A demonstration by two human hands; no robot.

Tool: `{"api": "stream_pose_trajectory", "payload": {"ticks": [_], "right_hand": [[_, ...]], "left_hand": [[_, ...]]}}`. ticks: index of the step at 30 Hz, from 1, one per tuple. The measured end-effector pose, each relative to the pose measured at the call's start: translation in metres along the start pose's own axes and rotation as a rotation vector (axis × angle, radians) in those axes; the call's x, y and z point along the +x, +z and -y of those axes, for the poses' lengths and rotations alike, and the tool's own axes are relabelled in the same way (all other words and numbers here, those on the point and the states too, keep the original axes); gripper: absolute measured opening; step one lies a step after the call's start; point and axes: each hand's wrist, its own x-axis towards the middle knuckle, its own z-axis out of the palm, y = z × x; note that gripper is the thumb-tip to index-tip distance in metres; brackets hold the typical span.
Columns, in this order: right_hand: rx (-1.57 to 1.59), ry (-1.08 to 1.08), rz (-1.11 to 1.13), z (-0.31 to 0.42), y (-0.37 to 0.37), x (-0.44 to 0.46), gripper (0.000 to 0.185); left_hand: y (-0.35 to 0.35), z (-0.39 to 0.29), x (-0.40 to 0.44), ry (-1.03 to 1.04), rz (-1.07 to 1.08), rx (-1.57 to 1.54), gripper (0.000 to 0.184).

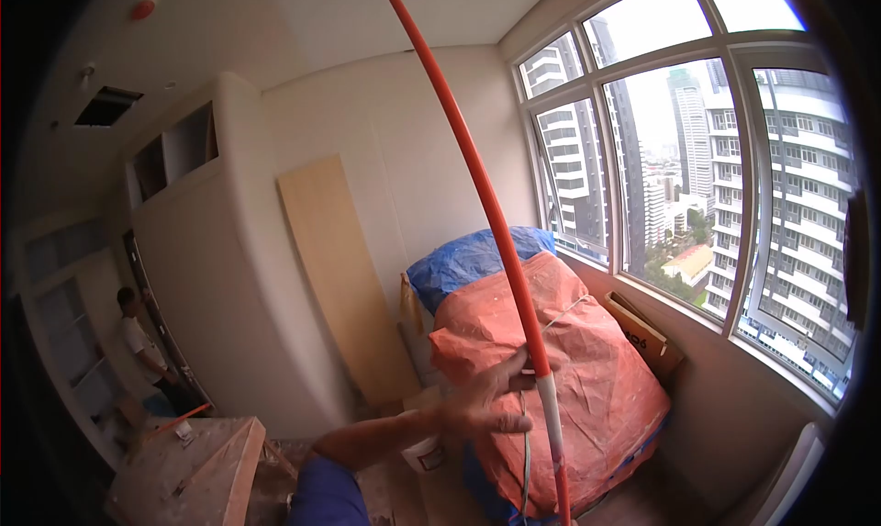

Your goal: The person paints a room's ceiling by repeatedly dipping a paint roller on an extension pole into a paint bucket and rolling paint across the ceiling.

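Observation:
A long red pole [484,182] with a white section [549,405] near its lower part crosses the head view, slanting from the ceiling down to the bottom edge. My left hand [485,402] reaches in from the lower left, below a blue sleeve [328,496]. Its thumb and fingers are apart, and the fingertips come up to the pole where red meets white. Whether they touch it I cannot tell. My right hand does not show clearly; the pole's lower end runs out of view. Behind the pole is a large pile under an orange tarp [601,379].
A blue tarp [477,260] covers the pile's back. A wooden board [335,269] leans on the wall. Windows [674,186] line the right side. A worktable [193,475] stands lower left, with a person [147,347] beyond it. A white bucket [424,453] sits below my forearm.

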Motion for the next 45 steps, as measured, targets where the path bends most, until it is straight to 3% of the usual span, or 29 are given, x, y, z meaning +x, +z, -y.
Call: {"api": "stream_pose_trajectory", "payload": {"ticks": [4, 7, 10, 11, 13, 15, 20, 23, 27, 28, 34, 36, 37, 41, 45], "right_hand": [[-0.183, -0.106, -0.049, 0.027, 0.012, 0.033, 0.037], [-0.101, -0.161, -0.079, 0.022, 0.032, 0.066, 0.040], [0.153, 0.004, -0.215, -0.028, 0.090, 0.078, 0.043], [0.068, -0.023, -0.159, -0.028, 0.088, 0.083, 0.041], [-0.101, -0.075, -0.046, 0.082, 0.056, 0.128, 0.037], [-0.155, -0.090, -0.015, 0.123, 0.051, 0.149, 0.036], [-0.034, 0.004, 0.083, 0.147, 0.056, 0.176, 0.035], [-0.083, 0.034, 0.100, 0.149, 0.053, 0.174, 0.036], [-0.032, 0.058, 0.047, 0.098, 0.063, 0.157, 0.036], [-0.024, 0.050, 0.036, 0.116, 0.055, 0.155, 0.034], [-0.108, -0.058, 0.023, 0.116, 0.047, 0.157, 0.031], [-0.136, -0.184, -0.070, 0.085, 0.048, 0.146, 0.032], [-0.149, -0.249, -0.122, 0.072, 0.050, 0.141, 0.032], [0.105, 0.070, 0.050, -0.030, 0.045, 0.084, 0.049], [0.001, -0.114, -0.104, -0.009, 0.014, 0.044, 0.053]], "left_hand": [[-0.025, -0.011, 0.015, -0.019, -0.163, -0.091, 0.103], [-0.060, -0.013, 0.031, -0.002, -0.236, -0.096, 0.095], [-0.102, -0.008, 0.045, 0.039, -0.308, -0.168, 0.086], [-0.113, -0.009, 0.050, 0.056, -0.335, -0.204, 0.083], [-0.130, -0.020, 0.056, 0.090, -0.400, -0.276, 0.079], [-0.145, -0.030, 0.062, 0.091, -0.481, -0.234, 0.073], [-0.177, -0.028, 0.073, 0.107, -0.588, -0.245, 0.053], [-0.179, -0.015, 0.075, 0.052, -0.616, -0.204, 0.052], [-0.169, -0.010, 0.072, 0.027, -0.505, -0.187, 0.065], [-0.164, -0.016, 0.072, 0.031, -0.480, -0.148, 0.071], [-0.150, -0.026, 0.082, 0.063, -0.456, -0.075, 0.065], [-0.134, -0.021, 0.077, 0.078, -0.414, -0.055, 0.060], [-0.124, -0.016, 0.075, 0.075, -0.396, -0.044, 0.064], [-0.070, -0.011, 0.055, 0.050, -0.239, -0.053, 0.097], [-0.018, -0.007, 0.032, 0.001, -0.025, -0.126, 0.121]]}}
